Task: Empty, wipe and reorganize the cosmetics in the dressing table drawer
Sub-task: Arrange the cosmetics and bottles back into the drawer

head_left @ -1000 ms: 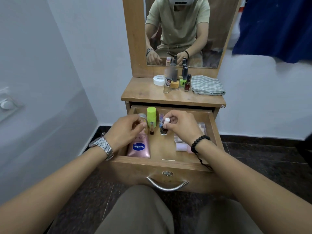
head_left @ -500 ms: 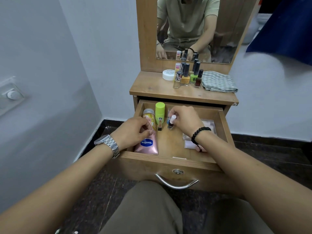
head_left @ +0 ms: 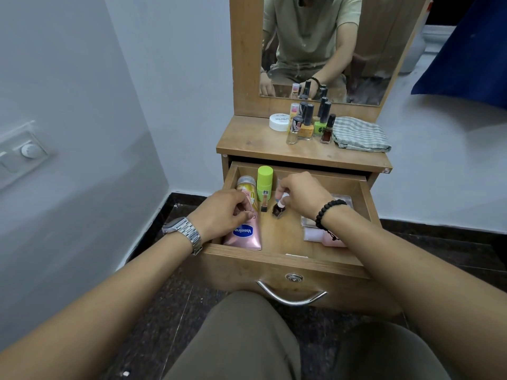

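The wooden drawer (head_left: pixel 285 263) stands pulled open. Inside on the left lies a pink Vaseline tube (head_left: pixel 244 234) beside a gold bottle (head_left: pixel 248 192), a green bottle (head_left: pixel 265 182) and a small brown vial (head_left: pixel 264 201). My left hand (head_left: pixel 223 212) rests curled on the pink tube, fingers closed near its upper part. My right hand (head_left: pixel 300 194) pinches the white cap of a small dark nail polish bottle (head_left: pixel 278 210), which tilts on the drawer floor. A pink bottle (head_left: pixel 325 237) and a clear box (head_left: pixel 308 222) lie under my right wrist.
On the tabletop (head_left: pixel 252 144) stand several nail polish bottles (head_left: pixel 306 127), a white jar (head_left: pixel 279 122) and a folded checked cloth (head_left: pixel 359 135). A mirror (head_left: pixel 323 45) rises behind. A wall with a switch plate (head_left: pixel 22 154) is at the left, my knees below the drawer handle (head_left: pixel 292 297).
The view has swung left, so the table now sits further right in frame. My right hand holds the dark bottle more tilted and slightly lower. My left hand stays on the pink tube.
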The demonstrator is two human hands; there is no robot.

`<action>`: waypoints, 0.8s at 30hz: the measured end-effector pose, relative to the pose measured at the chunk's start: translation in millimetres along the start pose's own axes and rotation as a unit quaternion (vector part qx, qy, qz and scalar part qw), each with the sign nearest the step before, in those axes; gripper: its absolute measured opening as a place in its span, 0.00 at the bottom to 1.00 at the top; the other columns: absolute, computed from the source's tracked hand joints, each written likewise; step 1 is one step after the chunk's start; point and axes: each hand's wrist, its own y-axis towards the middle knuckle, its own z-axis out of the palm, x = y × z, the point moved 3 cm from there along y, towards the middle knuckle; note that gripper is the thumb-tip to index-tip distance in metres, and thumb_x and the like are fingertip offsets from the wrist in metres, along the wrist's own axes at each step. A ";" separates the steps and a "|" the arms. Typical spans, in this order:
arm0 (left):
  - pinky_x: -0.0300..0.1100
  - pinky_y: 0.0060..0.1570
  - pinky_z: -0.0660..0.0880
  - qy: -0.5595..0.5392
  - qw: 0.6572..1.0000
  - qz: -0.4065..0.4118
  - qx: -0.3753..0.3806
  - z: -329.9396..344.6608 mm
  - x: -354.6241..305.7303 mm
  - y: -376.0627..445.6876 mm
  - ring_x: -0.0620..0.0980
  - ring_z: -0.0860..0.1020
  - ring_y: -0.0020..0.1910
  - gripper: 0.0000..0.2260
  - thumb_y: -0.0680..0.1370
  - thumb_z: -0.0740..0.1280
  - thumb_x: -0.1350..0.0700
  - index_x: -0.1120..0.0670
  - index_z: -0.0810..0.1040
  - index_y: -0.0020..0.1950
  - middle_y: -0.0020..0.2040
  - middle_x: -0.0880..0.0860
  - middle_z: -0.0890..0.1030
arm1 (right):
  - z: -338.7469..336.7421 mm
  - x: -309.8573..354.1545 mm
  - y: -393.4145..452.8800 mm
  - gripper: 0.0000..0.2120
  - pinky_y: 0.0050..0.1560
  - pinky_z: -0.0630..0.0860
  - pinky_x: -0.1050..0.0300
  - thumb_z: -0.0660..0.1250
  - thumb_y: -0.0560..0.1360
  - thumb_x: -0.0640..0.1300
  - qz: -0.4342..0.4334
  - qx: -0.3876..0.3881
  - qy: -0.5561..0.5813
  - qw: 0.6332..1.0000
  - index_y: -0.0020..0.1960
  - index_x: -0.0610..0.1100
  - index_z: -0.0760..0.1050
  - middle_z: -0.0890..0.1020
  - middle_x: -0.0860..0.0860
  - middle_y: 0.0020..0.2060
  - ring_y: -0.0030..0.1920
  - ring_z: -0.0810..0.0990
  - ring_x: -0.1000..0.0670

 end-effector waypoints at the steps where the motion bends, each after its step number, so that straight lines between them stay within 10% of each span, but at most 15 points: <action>1: 0.43 0.47 0.77 -0.001 1.000 0.000 0.001 -0.1 -0.1 0.2 0.46 0.77 0.46 0.08 0.77 0.67 0.50 0.53 0.80 0.51 0.49 0.50 0.80 | 0.3 -0.1 0.6 0.08 0.43 0.71 0.58 0.71 0.72 0.37 0.003 -0.007 0.007 1.000 0.44 0.50 0.79 0.78 0.50 0.42 0.45 0.77 0.48; 24: 0.41 0.45 0.76 0.008 1.000 0.007 -0.003 0.5 -1.4 -0.3 0.45 0.77 0.46 0.08 0.77 0.68 0.50 0.53 0.79 0.51 0.48 0.48 0.80 | 0.0 3.8 4.6 0.17 0.48 0.79 0.46 0.65 0.72 0.32 0.006 -0.043 0.019 0.999 0.56 0.48 0.71 0.78 0.45 0.49 0.47 0.78 0.43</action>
